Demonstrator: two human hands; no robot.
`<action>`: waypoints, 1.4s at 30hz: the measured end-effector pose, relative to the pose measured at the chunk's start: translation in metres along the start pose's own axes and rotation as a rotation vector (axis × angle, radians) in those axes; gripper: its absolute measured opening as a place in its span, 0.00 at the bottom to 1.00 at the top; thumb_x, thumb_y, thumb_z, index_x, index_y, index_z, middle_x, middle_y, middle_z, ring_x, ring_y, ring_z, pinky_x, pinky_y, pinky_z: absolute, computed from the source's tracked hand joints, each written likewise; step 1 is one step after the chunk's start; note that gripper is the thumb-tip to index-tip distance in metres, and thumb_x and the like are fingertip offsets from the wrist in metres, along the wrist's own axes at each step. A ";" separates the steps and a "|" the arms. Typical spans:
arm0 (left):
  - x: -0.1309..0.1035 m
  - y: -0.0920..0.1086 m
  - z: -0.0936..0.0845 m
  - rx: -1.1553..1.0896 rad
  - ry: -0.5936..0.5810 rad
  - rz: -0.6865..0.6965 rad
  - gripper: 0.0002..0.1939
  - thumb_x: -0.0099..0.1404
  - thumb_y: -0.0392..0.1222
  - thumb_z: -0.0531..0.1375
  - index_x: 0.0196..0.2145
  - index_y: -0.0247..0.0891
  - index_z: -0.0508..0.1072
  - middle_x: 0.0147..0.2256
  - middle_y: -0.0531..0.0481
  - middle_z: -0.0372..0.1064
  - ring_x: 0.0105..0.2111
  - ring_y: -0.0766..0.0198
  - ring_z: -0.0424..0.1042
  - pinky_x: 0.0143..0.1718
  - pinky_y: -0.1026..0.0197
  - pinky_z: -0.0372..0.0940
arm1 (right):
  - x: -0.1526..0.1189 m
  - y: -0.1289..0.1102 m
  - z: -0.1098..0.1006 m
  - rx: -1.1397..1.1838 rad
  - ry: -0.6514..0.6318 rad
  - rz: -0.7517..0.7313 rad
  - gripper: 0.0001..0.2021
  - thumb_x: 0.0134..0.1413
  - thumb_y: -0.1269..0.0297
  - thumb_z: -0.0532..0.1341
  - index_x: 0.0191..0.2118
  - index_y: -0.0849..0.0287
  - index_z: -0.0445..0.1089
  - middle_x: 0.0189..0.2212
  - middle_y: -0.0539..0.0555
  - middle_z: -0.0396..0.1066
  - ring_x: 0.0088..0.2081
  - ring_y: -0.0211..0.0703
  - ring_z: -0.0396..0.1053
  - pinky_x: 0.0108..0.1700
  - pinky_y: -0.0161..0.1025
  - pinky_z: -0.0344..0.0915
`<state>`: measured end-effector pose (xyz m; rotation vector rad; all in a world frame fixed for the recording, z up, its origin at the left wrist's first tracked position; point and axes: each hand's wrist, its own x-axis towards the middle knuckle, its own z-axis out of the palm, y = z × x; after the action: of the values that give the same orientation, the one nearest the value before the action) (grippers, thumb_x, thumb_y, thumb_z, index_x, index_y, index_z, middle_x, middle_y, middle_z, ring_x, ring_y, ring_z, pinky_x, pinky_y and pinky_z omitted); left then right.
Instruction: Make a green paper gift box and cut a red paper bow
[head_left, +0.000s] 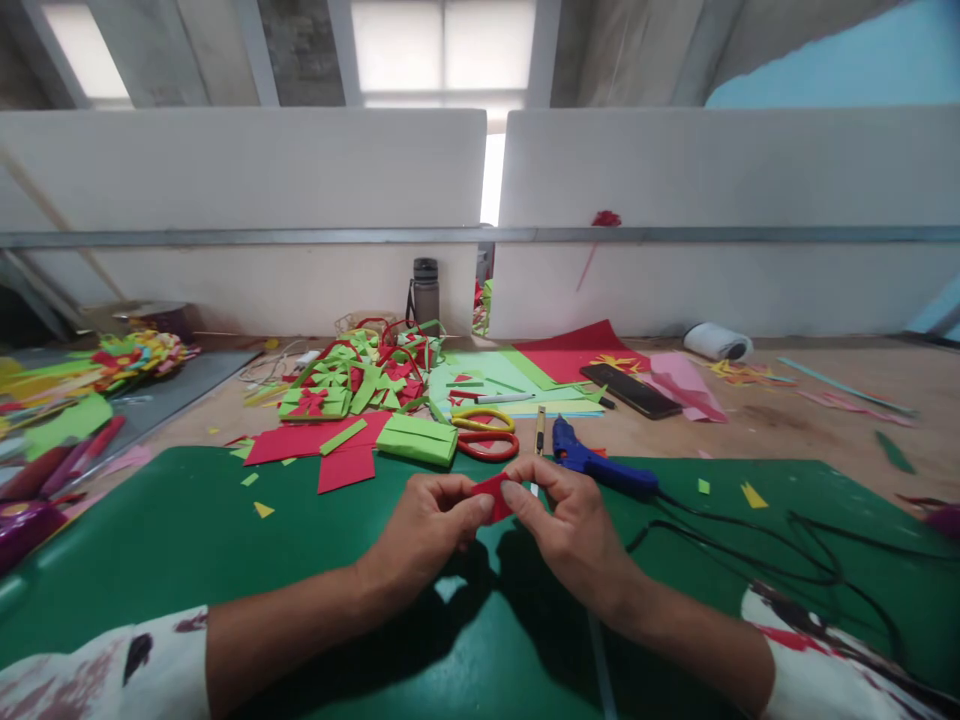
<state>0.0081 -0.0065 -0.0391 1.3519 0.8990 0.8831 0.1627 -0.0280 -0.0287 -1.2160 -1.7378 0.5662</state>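
Note:
Between both hands, above the green mat point(285, 580), is a small piece of red paper point(493, 492). My left hand point(431, 525) pinches its left side between thumb and fingers. On the opposite side my right hand point(559, 520) pinches it too, thumb in front. The fingers partly hide the paper. Just beyond the hands lie scissors point(487, 443) with one yellow and one red handle, a yellow cutter knife point(540, 430) and a blue glue gun point(600, 462). A folded light-green paper packet point(417, 438) rests left of the scissors.
Red paper sheets point(349, 465) and a heap of green and red paper bows point(360, 370) lie to the left. A phone point(631, 390) and a white roll point(718, 342) sit at the back right. The glue gun's black cable point(750, 560) curls across the mat. A bottle point(426, 295) stands by the partition.

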 end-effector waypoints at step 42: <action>0.003 0.001 -0.022 0.539 -0.079 0.259 0.09 0.61 0.38 0.53 0.24 0.35 0.68 0.20 0.54 0.61 0.22 0.70 0.57 0.24 0.67 0.54 | 0.002 0.007 -0.004 -0.087 -0.187 0.045 0.08 0.53 0.72 0.56 0.24 0.59 0.65 0.22 0.47 0.67 0.26 0.37 0.64 0.31 0.34 0.59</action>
<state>-0.0108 0.0054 -0.0388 1.9891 0.9522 0.8024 0.1696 -0.0237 -0.0314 -1.2994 -1.9123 0.6547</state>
